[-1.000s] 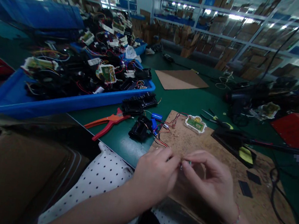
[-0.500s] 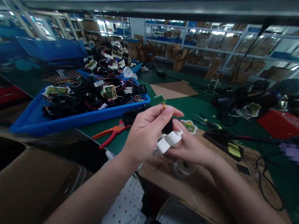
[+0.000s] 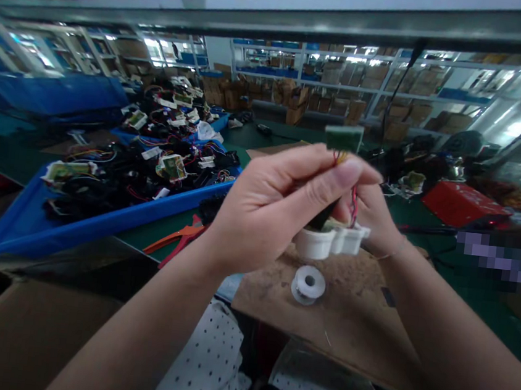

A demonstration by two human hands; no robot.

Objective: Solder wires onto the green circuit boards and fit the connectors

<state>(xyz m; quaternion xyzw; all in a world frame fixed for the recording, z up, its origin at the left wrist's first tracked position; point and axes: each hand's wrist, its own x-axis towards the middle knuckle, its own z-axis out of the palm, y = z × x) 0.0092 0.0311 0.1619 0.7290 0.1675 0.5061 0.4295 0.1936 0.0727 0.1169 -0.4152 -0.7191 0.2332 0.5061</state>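
My left hand (image 3: pixel 269 202) is closed, thumb and fingers pinching near the yellow wires (image 3: pixel 338 158) of a small green circuit board (image 3: pixel 343 139). The board stands above the fingertips. Behind it, my right hand (image 3: pixel 374 201) is closed around an assembly with a white plastic housing (image 3: pixel 330 242) and a dark body, partly covered by my left hand. Red and black wires (image 3: pixel 354 206) rise from the housing between the hands. Most of the right fingers are hidden. Below the hands, a white spool (image 3: pixel 308 285) sits on a brown board (image 3: pixel 272 302).
At left, a blue tray (image 3: pixel 112 229) holds several black assemblies with wires and circuit boards. Orange-red pliers (image 3: pixel 174 239) lie beside it, partly behind my left forearm. A red box (image 3: pixel 462 204) stands at right. A metal shelf (image 3: pixel 279 14) crosses overhead.
Both hands have risen and moved closer to the camera with the assembly. The white housing has turned, showing its red and black wires. The view has shifted, and the spool is now uncovered.
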